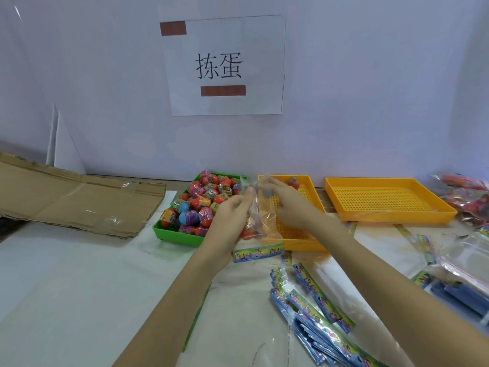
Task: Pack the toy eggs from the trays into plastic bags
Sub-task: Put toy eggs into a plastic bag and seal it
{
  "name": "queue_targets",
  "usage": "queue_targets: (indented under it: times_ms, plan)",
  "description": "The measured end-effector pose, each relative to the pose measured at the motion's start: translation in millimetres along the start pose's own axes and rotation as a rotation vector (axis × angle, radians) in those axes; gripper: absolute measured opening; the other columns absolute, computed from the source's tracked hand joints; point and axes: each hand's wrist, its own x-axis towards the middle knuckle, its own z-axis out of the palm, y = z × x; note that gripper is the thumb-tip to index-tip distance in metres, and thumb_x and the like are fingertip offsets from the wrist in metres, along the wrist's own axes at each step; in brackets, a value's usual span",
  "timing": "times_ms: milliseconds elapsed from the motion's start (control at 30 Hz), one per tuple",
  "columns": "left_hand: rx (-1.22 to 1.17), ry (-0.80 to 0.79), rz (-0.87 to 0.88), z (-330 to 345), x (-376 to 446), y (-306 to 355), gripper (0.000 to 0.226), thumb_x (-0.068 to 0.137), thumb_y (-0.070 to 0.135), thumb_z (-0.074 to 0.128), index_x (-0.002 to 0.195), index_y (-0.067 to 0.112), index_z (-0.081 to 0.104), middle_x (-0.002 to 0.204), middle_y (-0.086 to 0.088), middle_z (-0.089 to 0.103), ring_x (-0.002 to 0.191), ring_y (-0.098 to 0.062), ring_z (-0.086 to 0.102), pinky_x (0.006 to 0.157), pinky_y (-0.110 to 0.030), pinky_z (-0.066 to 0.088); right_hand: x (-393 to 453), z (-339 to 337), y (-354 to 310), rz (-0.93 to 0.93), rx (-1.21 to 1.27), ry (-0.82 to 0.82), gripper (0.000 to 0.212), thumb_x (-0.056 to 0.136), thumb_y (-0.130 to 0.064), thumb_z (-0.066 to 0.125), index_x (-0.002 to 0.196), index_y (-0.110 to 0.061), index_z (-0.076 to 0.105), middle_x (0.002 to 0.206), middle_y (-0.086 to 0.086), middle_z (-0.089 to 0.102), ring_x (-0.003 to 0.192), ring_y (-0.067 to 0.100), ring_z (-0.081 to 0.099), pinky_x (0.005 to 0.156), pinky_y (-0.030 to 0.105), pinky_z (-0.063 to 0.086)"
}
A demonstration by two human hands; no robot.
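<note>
From the head view, both hands meet over the gap between two trays, holding a clear plastic bag (258, 210) upright between them. The left hand (232, 215) pinches the bag's near-left edge, fingers curled on the film; the right hand (287, 205) grips the top of the other side, and a blue shape at its fingertips looks like an egg going in, though blur keeps that unsure. A red egg (247, 233) already sits at the bag's bottom. The film looks thin, limp and slippery, so it is best held by the mouth edges to keep it open; the toy eggs (201, 205) seem light, hard and smooth, apt to roll, and easiest taken round the middle. The green tray (172, 234) is heaped with them, in red, blue and purple wrappers. The near yellow tray (296, 243) holds only one egg (293, 182) at its far end; the far yellow tray (389, 215) shows nothing inside. Flat printed bags (312, 300) lie spread on the counter (79, 287), filled ones (468, 197) pile at the right, and flattened cardboard (76, 200) lies left.
</note>
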Motion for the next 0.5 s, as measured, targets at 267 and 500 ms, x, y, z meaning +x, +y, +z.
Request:
queue_targets:
  times_ms: [267,500]
  plan:
    - [-0.233,-0.127,-0.221,-4,-1,6,0.046,0.09,0.018,0.073,0.131,0.009,0.056,0.089,-0.006,0.063,0.063,-0.015,0.065,0.067,-0.027,0.059,13,13,6,0.081,0.0,0.219,0.049,0.092,0.001,0.067,0.139,-0.007,0.056,0.136,0.014,0.056,0.122,0.03,0.054,0.104,0.036,0.044]
    - [-0.133,-0.118,-0.028,1,2,0,0.051,0.09,-0.004,0.074,0.134,0.005,0.051,0.104,-0.018,0.066,0.082,-0.023,0.068,0.075,-0.032,0.056,-23,-4,6,0.152,0.53,0.465,0.026,0.097,-0.019,0.07,0.123,-0.011,0.069,0.107,0.003,0.074,0.099,0.02,0.071,0.086,0.033,0.058]
